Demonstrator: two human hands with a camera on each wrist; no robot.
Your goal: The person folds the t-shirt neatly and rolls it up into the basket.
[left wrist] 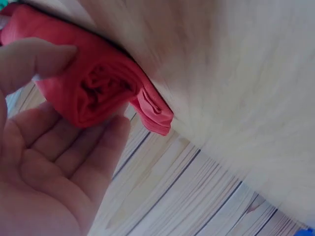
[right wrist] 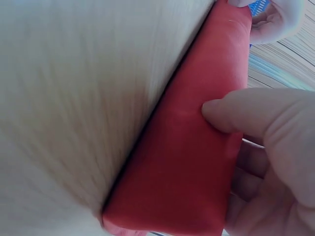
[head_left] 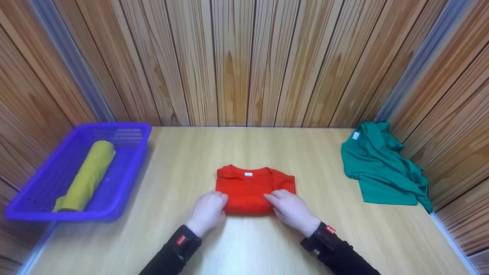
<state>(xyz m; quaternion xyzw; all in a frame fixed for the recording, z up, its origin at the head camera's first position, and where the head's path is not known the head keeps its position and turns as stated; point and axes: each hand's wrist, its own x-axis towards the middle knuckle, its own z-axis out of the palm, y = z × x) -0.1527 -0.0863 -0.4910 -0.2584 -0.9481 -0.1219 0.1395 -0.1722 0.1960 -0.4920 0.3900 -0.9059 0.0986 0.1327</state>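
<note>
A red shirt (head_left: 248,191) lies on the table in front of me, its collar with a white tag at the far side and its near part rolled up. My left hand (head_left: 209,211) grips the left end of the roll. In the left wrist view the spiral of rolled cloth (left wrist: 106,91) shows between thumb and fingers. The right end is held by my right hand (head_left: 292,209). The right wrist view shows that thumb (right wrist: 231,113) pressed on the roll's near face, with the other fingers behind it, partly hidden.
On the left stands a purple basket (head_left: 131,183) with a rolled yellow cloth (head_left: 89,173) inside. A crumpled green shirt (head_left: 382,164) lies at the far right, against the wood-panelled wall (head_left: 450,145). Another panelled wall (head_left: 237,68) closes off the back of the table.
</note>
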